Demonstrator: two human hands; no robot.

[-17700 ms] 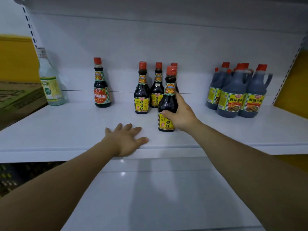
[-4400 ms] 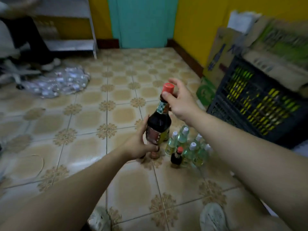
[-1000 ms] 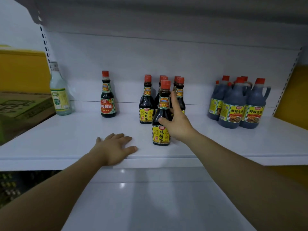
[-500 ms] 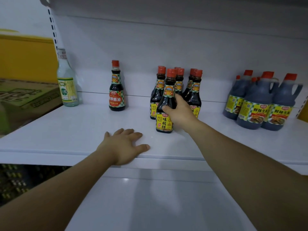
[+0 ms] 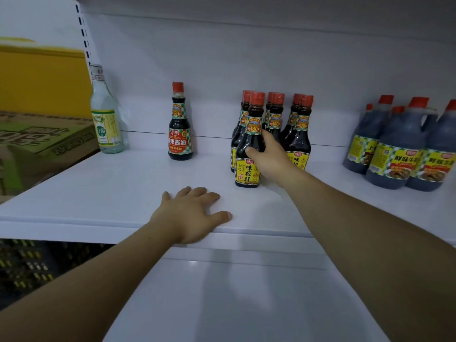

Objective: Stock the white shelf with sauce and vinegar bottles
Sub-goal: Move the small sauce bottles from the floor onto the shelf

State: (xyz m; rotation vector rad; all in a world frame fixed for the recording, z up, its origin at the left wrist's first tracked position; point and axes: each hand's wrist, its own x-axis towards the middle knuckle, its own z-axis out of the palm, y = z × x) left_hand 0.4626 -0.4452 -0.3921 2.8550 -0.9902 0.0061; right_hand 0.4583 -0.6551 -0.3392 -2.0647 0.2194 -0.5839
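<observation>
My right hand [image 5: 267,156] grips the front dark sauce bottle [image 5: 248,169], red-capped with a yellow label, which stands upright on the white shelf [image 5: 111,193]. Several matching bottles [image 5: 299,134] cluster right behind it. My left hand [image 5: 191,214] rests flat, fingers spread, on the shelf's front edge. A single sauce bottle with a red label [image 5: 179,129] stands to the left. Further left is a clear vinegar bottle [image 5: 106,114].
Several large dark jugs with handles [image 5: 404,146] stand at the shelf's right end. Cardboard boxes [image 5: 39,144] sit beyond the shelf's left side by a yellow wall. A lower white shelf [image 5: 234,304] lies below, and a dark crate [image 5: 27,267] is at lower left.
My right hand has pushed the front bottle a little further back against the cluster. The view has shifted right and closer. My left hand stays on the shelf edge.
</observation>
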